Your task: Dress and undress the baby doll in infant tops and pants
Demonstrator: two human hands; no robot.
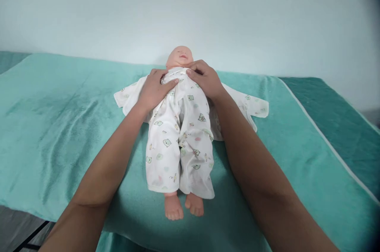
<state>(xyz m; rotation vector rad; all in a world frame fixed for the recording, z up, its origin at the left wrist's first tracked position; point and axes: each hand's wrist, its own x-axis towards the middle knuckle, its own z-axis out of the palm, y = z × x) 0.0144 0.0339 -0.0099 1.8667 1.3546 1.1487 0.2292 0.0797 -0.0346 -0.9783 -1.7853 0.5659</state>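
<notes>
A baby doll (180, 55) lies on its back, head away from me, its bare feet toward me. White baby trousers (194, 141) with green bear prints cover its legs and reach up to the chest. Under the doll, a matching baby shirt (252, 103) spreads its sleeves out to both sides. At the left of the chest, my left hand (154, 89) is closed on the trousers' upper edge, thumb lying across the front. My right hand (206, 78) pinches that edge on the other side, just below the doll's chin. Some fingertips are hidden.
Beneath the doll is a light green plush cloth (59, 125), wrinkled on the left. A darker green quilted cover (335, 113) shows at the right. A pale wall (178, 6) rises right behind the doll's head. Grey floor (14, 226) shows at the lower left.
</notes>
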